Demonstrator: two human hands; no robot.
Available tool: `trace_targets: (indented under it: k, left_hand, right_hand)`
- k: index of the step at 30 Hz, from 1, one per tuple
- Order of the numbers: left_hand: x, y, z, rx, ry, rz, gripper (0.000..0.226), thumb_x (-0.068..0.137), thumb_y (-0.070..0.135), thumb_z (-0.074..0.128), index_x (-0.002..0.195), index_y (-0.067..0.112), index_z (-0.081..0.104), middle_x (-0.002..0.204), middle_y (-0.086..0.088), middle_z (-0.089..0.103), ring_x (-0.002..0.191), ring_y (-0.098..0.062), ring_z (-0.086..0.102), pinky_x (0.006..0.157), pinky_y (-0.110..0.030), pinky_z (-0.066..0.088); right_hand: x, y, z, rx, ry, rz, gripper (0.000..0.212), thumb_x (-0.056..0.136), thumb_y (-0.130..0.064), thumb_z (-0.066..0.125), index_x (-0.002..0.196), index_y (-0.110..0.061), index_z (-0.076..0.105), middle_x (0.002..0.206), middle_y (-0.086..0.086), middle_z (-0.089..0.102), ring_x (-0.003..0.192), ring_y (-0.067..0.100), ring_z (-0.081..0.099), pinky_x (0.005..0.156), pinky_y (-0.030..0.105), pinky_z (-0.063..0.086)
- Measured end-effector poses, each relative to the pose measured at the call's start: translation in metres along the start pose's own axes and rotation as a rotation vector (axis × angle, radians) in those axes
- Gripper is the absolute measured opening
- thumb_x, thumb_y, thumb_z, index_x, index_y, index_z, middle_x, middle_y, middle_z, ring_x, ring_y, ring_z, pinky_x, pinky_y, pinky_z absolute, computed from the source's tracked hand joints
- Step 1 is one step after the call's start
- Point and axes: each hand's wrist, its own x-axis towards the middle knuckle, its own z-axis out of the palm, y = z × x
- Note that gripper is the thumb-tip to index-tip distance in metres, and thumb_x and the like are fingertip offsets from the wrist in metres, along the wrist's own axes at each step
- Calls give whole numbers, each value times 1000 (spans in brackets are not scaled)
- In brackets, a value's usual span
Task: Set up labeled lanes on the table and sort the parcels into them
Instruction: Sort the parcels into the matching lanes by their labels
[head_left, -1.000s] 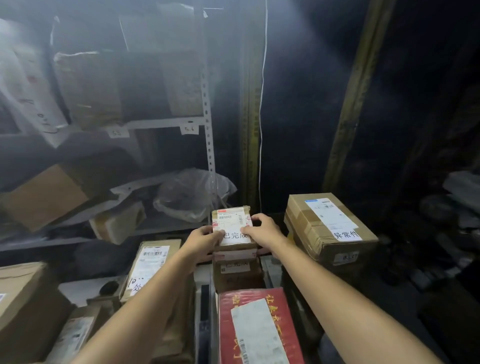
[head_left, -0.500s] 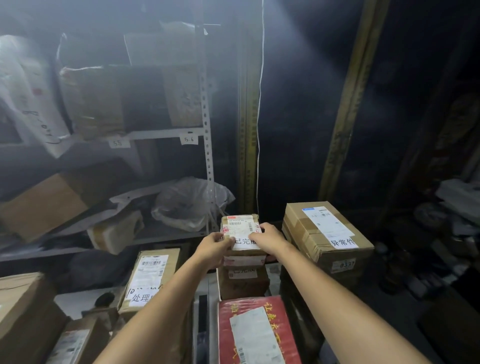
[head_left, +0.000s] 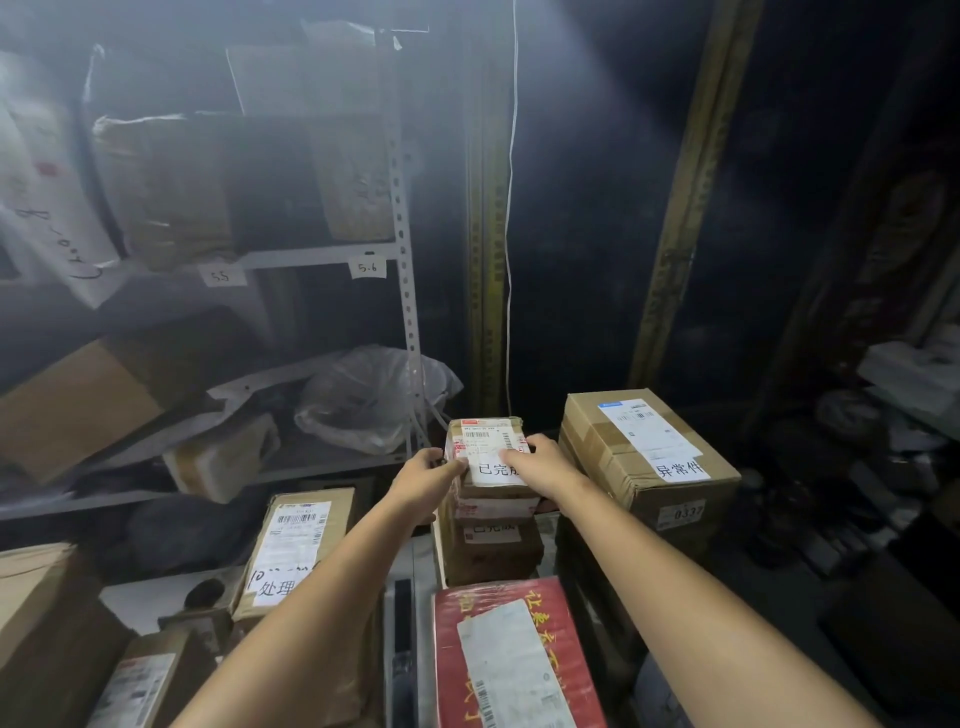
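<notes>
2 hands on the top parcel of the middle stack
The left hand (head_left: 426, 475) grips the small box (head_left: 485, 435) at its left edge and the right hand (head_left: 540, 462) clasps its right side, beside a larger labelled box (head_left: 613, 457).

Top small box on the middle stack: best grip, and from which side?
Grip the small box by its left and right side faces, reaching in from the near side. It lies flat on a stack, underside blocked, and a big box crowds its right.
</notes>
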Motion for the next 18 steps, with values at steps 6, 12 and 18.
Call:
trace_targets:
  k: [6, 12, 18]
  left_hand:
    - [2, -1, 3, 2, 11, 0, 64, 97, 44, 59, 150, 17, 37, 139, -9, 56, 111, -23, 61, 77, -34, 50]
    - [2, 0, 8, -75, -1, -38, 59, 95, 39, 62, 146, 16, 41, 125, -7, 64, 96, -18, 67, 67, -29, 54]
    - [0, -3, 2, -89, 24, -42, 56, 94, 33, 65, 143, 15, 44, 123, -9, 64, 94, -18, 68, 63, -29, 55]
  right_hand:
    - [1, 4, -6, 55, 1, 47, 49, 98, -41, 57, 139, -16, 47, 106, -3, 62, 98, 16, 64, 90, 39, 56]
    - [5, 5, 2, 75, -34, 31, 34, 96, -35, 61, 124, -17, 63, 104, -1, 71, 94, 17, 69, 89, 42, 59]
    - [2, -2, 11, 53, -13, -9, 35, 94, -33, 66, 125, -19, 62, 112, 1, 70, 97, 18, 67, 87, 40, 59]
